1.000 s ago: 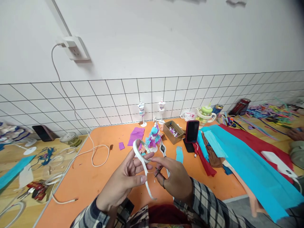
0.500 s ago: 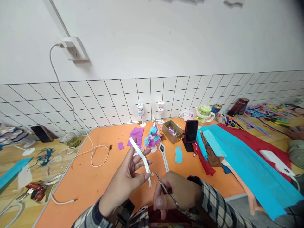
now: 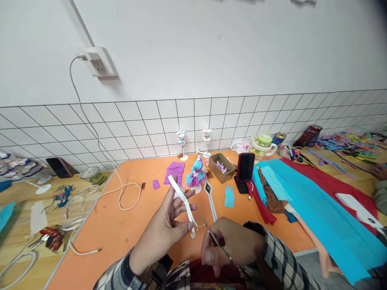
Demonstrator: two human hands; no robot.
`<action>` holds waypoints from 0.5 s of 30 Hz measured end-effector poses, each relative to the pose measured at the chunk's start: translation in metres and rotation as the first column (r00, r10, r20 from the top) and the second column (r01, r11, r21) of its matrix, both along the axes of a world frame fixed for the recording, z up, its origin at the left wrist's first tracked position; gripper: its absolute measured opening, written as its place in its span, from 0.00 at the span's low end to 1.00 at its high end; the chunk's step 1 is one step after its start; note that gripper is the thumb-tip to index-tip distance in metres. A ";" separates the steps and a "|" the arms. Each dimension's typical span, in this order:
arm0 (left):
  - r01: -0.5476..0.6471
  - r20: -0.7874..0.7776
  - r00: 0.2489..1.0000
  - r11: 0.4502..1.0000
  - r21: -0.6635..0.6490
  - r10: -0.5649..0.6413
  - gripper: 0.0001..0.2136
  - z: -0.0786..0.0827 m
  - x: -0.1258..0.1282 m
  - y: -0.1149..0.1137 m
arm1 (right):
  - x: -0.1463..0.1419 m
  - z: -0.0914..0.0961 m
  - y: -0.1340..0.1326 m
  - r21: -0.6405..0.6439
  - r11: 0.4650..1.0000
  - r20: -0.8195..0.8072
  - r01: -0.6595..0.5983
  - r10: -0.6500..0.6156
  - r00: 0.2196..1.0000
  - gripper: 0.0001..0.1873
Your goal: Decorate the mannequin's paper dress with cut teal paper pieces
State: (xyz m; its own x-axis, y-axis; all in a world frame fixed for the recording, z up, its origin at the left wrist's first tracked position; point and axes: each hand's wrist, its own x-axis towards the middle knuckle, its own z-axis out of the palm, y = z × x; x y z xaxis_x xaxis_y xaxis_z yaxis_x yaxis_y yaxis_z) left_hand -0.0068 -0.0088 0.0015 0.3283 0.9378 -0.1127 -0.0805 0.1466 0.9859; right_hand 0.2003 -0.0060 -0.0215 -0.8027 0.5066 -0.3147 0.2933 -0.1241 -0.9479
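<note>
My left hand [image 3: 165, 229] holds a narrow white strip [image 3: 183, 199] between thumb and fingers, above the orange mat [image 3: 127, 225]. The strip slants up toward the far left. My right hand [image 3: 231, 245] is closed round small metal scissors [image 3: 211, 235], whose tips point at the strip's lower end. Just beyond the hands stands a small doll figure in blue and pink paper [image 3: 195, 174], with a purple paper sheet [image 3: 174, 172] beside it.
Two small white mannequin stands [image 3: 194, 141] and a cardboard box [image 3: 221, 166] sit by the tiled wall. A red phone [image 3: 245, 168] stands upright. Blue crepe paper [image 3: 314, 209] and red crepe paper lie at right. A white cable [image 3: 121, 197] loops at left. Another person's hand [image 3: 378, 171] shows far right.
The strip, curled in a loop a second ago, now runs straight. My right hand drew back toward me with the scissors, and the view shifted slightly.
</note>
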 end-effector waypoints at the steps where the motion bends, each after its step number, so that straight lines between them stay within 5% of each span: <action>1: 0.005 0.005 1.000 1.000 -0.001 -0.005 0.52 0.000 0.000 0.000 | 0.001 0.002 0.000 -0.004 1.000 0.009 -0.012 0.012 1.000 0.30; 6: 0.039 0.004 0.999 0.999 0.013 -0.039 0.51 0.001 0.003 -0.001 | -0.003 0.005 -0.001 0.075 0.994 0.062 -0.076 0.071 0.996 0.27; 15: -0.019 -0.040 0.999 1.000 0.014 0.020 0.52 0.003 0.005 -0.004 | -0.001 0.011 -0.002 0.025 0.996 0.058 -0.084 0.082 0.995 0.27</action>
